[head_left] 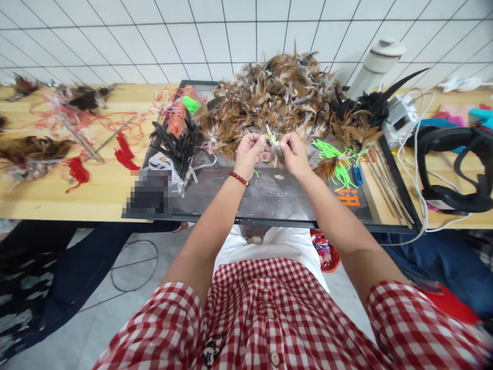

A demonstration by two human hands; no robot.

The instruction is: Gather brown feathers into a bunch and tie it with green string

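Observation:
Both hands meet in front of a large heap of brown feathers. My left hand is closed in a pinch on a thin green cord. My right hand pinches the cord's other side, close to a small pale feather bundle between the hands. The hands are a short way apart, above the dark board. More green cords lie right of my right hand, beside brown feathers. Black feathers with white ties lie to the left.
A white bottle stands behind black feathers at the right. Thin sticks lie at the board's right edge, near white cables and a black headset. Red cords lie left. People's legs show at both sides.

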